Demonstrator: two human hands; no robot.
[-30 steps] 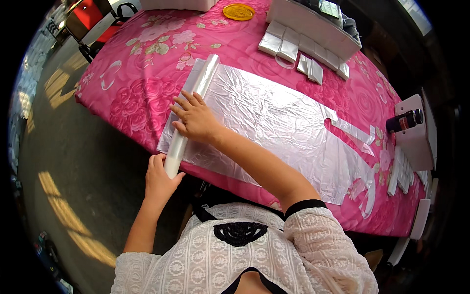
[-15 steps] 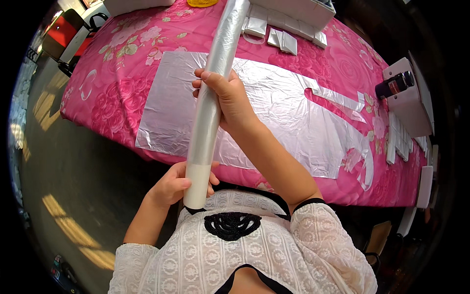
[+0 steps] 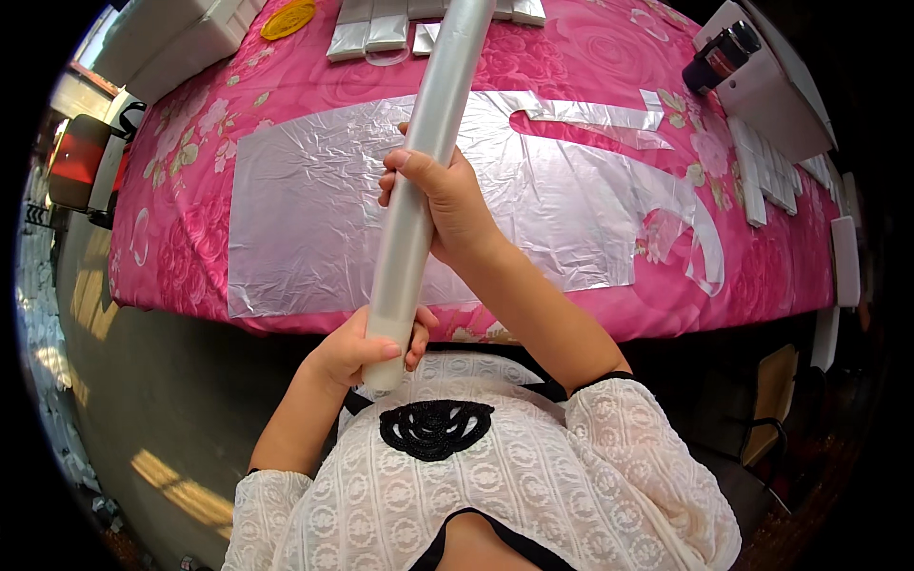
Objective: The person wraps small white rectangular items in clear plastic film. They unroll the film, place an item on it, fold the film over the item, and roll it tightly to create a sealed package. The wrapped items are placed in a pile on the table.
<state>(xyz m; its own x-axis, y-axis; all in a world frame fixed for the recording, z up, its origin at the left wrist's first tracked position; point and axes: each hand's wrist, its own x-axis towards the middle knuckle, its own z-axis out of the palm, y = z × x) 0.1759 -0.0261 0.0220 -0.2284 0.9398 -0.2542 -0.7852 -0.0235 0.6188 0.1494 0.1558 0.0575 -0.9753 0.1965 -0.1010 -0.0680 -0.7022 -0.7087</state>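
Both hands closed around one long plastic roll, slanting across a flat sheet.
From my remote seat I read each grip as full: the right hand wraps the clear-white roll partway along, thumb across its upper face, while the left hand clasps its near end, close to the wearer's white top. The roll's long axis runs away from the body and leans rightward, its far end cut off by my view. The left hand is the nearer one to the body. Beneath, the thin silvery sheet lies lengthwise left to right on the pink-covered bench, so roll and sheet cross; I can't tell if they touch. Farther out I see white packets and a dark bottle.
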